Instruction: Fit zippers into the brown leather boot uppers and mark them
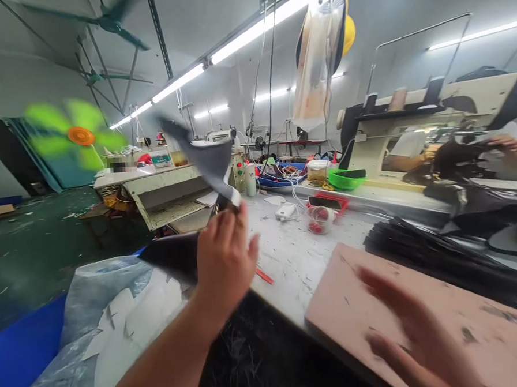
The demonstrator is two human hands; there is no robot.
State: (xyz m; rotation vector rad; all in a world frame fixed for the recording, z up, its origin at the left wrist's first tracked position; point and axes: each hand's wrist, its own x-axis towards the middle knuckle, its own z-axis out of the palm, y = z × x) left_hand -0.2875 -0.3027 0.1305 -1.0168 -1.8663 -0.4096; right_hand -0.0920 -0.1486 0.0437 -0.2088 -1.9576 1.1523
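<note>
My left hand is raised at the near edge of the work table, fingers closed on a floppy dark grey cut piece with a pale edge. That piece is smeared by motion; it looks like sheet material, but fabric or leather I cannot tell. A black flap sticks out left of the hand, perhaps part of the same piece. Blurred, my right hand hovers over a pink block, thumb and fingers apart, with nothing visible in it. A stack of black strips lies behind the block.
On the table are a red tray, a white device and a green bowl. A sewing machine stands right, where another person's hand handles black material. A plastic bag with white pieces sits lower left.
</note>
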